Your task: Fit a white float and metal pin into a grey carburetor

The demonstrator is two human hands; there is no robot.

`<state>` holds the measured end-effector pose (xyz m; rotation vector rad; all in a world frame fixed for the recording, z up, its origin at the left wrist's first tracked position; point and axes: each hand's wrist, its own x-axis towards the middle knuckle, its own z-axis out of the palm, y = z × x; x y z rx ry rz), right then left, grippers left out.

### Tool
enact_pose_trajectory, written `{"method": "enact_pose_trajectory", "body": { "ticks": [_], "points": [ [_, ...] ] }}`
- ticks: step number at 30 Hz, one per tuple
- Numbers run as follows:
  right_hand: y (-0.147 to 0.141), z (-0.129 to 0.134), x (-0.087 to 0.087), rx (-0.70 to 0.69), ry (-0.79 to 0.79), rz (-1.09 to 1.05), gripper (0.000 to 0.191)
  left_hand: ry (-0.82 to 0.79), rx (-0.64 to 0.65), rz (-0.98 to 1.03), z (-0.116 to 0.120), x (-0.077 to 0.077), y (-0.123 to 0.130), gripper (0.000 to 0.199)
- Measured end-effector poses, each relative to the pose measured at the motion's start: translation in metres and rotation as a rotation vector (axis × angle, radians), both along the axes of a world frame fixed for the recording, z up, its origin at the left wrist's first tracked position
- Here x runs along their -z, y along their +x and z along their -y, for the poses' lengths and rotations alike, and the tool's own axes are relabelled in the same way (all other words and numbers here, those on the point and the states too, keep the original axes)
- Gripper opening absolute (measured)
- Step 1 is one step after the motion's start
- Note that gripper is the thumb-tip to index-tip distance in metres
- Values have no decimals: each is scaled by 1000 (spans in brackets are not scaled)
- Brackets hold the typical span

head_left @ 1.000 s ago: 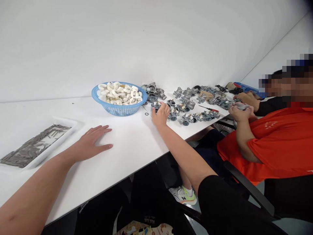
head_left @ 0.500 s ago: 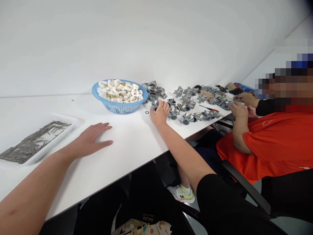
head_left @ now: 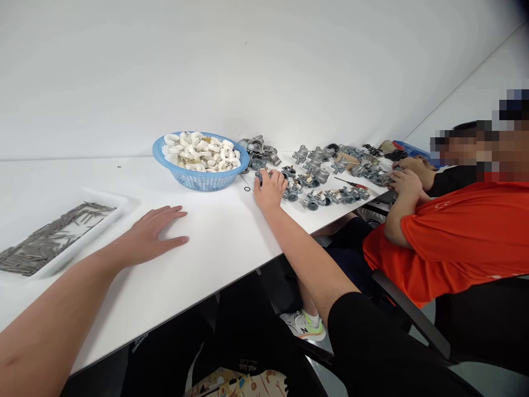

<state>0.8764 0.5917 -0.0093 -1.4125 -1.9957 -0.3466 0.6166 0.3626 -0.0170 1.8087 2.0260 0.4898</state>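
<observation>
My left hand [head_left: 151,234] lies flat on the white table [head_left: 215,231], fingers and thumb spread, holding nothing. Farther off, my right hand [head_left: 270,190] has its fingers and thumb curled around a grey metal carburetor [head_left: 261,175] at the left end of a group. My hand covers most of that part. Other carburetor bodies with white pieces on them, such as this one [head_left: 314,199], stand in rows just to the right. A small black O-ring [head_left: 247,189] lies left of my right hand.
A blue plastic basket [head_left: 204,181] holds many white ring-like floats. At the left, a white tray [head_left: 118,220] contains thin metal pins. More metal castings [head_left: 258,149] are piled behind my right hand. A red-handled screwdriver [head_left: 356,185] lies near a co-worker in orange [head_left: 458,237].
The fingers of my right hand have settled lower around the carburetor. My left hand stays flat on the table. The view has shifted slightly.
</observation>
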Motion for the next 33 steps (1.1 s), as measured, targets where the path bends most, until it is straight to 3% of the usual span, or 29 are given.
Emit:
{"method": "enact_pose_trajectory", "body": {
  "ticks": [33],
  "points": [
    [2,3,2,6,-15,-11,40,24,6,-20,2,2,0,84]
  ]
}}
